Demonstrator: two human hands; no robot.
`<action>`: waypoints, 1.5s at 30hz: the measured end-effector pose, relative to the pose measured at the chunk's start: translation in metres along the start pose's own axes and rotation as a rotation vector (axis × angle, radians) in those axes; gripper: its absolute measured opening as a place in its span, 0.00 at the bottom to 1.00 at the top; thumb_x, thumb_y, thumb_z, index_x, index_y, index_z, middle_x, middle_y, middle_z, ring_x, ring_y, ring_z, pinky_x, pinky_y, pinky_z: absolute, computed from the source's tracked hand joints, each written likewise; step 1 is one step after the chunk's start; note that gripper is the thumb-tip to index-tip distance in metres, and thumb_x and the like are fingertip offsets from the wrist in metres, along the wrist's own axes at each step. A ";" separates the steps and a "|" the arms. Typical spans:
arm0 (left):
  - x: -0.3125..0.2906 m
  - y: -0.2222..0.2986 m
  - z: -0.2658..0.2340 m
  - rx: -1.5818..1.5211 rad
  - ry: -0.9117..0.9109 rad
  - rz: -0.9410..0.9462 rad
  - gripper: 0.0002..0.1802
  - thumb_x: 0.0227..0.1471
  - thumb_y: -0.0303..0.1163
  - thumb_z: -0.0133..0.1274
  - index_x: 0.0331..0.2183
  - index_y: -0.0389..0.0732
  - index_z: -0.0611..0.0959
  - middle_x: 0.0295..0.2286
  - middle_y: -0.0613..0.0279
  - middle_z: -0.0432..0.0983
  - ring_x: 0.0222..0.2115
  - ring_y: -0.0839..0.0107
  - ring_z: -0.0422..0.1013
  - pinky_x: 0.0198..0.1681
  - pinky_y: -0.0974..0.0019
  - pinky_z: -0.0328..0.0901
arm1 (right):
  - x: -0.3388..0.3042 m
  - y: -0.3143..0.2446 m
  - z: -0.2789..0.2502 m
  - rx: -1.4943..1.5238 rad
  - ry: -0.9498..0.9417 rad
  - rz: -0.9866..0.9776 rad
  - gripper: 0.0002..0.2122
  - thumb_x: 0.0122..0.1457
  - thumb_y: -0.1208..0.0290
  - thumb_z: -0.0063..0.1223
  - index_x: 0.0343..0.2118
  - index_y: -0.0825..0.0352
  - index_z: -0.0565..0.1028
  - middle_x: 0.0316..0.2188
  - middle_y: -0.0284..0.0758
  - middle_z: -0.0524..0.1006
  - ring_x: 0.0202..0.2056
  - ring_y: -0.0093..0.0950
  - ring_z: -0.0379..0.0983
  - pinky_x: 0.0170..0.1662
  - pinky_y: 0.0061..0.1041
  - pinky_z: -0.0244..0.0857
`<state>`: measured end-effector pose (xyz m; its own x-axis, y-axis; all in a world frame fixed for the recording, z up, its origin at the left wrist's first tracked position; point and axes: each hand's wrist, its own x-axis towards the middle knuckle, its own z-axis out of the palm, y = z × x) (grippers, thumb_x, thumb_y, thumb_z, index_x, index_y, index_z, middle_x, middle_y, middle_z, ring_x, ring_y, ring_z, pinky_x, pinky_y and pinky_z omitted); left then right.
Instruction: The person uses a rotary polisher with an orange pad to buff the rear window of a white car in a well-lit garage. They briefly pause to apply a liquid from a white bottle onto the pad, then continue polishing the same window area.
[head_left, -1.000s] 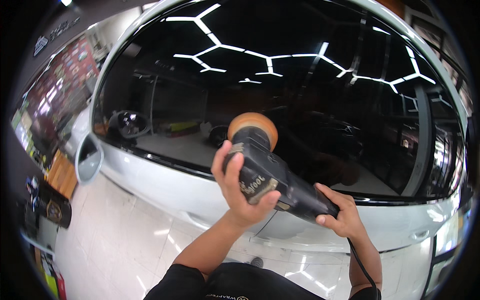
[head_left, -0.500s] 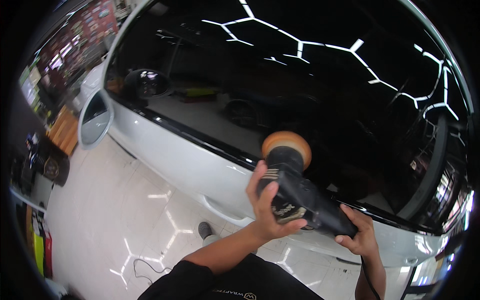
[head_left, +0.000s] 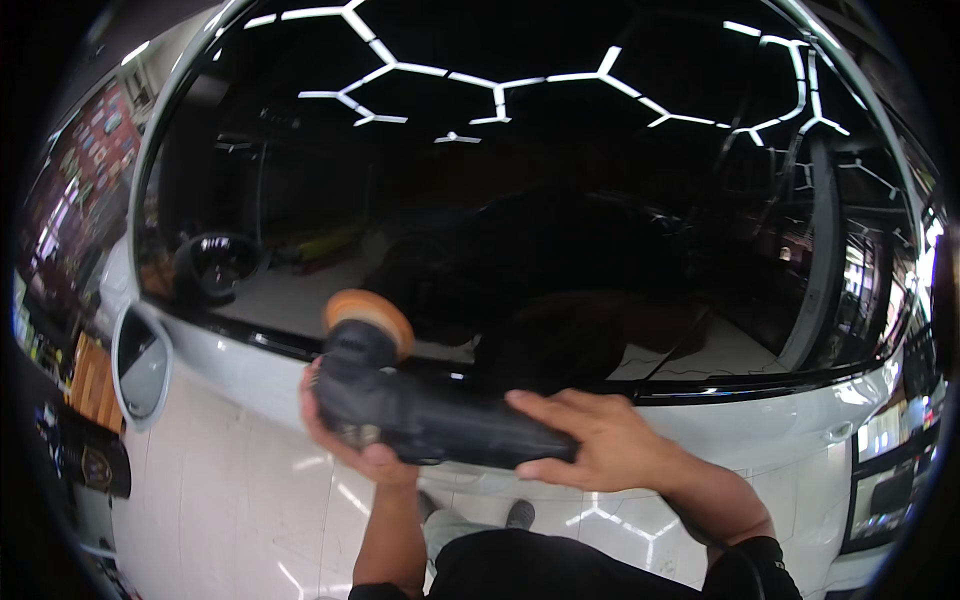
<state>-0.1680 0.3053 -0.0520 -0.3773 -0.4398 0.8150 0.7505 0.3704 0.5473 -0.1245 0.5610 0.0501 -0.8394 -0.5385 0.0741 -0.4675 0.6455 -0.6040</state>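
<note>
A black car polisher (head_left: pixel 440 410) with a round orange foam pad (head_left: pixel 370 315) lies across my view, its head to the left. My left hand (head_left: pixel 345 430) wraps the polisher's head from below, partly hidden behind it. My right hand (head_left: pixel 590 440) grips the rear of its body, with the power cord running back along my right forearm. The pad rests at the lower edge of the dark, glossy car window (head_left: pixel 520 240), apparently touching the glass. Motion slightly smears the tool.
Below the window runs the white car body (head_left: pixel 760 430), with a side mirror (head_left: pixel 142 365) at the left. Light tiles (head_left: pixel 230 500) cover the floor. A wooden-slatted item (head_left: pixel 95 385) and a dark round container (head_left: pixel 100 460) stand far left.
Both hands have carried the polisher left along the window's lower edge. The tool has swung from slanting to nearly level. My view has shifted too, and the mirror now sits lower.
</note>
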 end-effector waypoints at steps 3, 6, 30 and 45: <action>0.023 0.008 0.004 -0.136 0.027 -0.074 0.48 0.59 0.63 0.42 0.64 0.33 0.56 0.61 0.37 0.54 0.62 0.45 0.57 0.64 0.43 0.57 | 0.007 -0.008 0.004 -0.012 0.036 -0.042 0.36 0.59 0.45 0.58 0.66 0.60 0.65 0.38 0.46 0.79 0.35 0.41 0.79 0.40 0.36 0.74; 0.041 0.019 0.016 0.002 -0.128 0.131 0.48 0.55 0.63 0.48 0.64 0.37 0.59 0.60 0.36 0.55 0.60 0.45 0.58 0.62 0.46 0.58 | -0.016 0.000 -0.003 0.062 0.143 -0.033 0.38 0.57 0.46 0.60 0.66 0.62 0.64 0.41 0.48 0.79 0.39 0.43 0.79 0.43 0.37 0.73; 0.262 -0.063 -0.101 -0.259 -0.352 0.278 0.41 0.39 0.43 0.70 0.55 0.41 0.76 0.57 0.44 0.62 0.52 0.48 0.69 0.54 0.52 0.67 | 0.218 -0.191 0.084 0.105 0.313 -0.086 0.46 0.56 0.54 0.59 0.68 0.77 0.46 0.51 0.60 0.73 0.47 0.54 0.77 0.52 0.40 0.70; 0.233 -0.040 -0.059 -0.407 -0.511 0.383 0.43 0.39 0.41 0.70 0.58 0.45 0.73 0.58 0.47 0.58 0.61 0.41 0.55 0.64 0.44 0.54 | 0.168 -0.104 0.122 0.169 0.736 -0.113 0.37 0.61 0.62 0.52 0.68 0.78 0.52 0.57 0.51 0.69 0.59 0.40 0.68 0.61 0.33 0.58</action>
<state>-0.2539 0.1394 0.1047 -0.1798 0.1300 0.9751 0.9835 0.0461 0.1752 -0.1827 0.3378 0.0282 -0.7852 -0.0583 0.6165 -0.5622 0.4847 -0.6701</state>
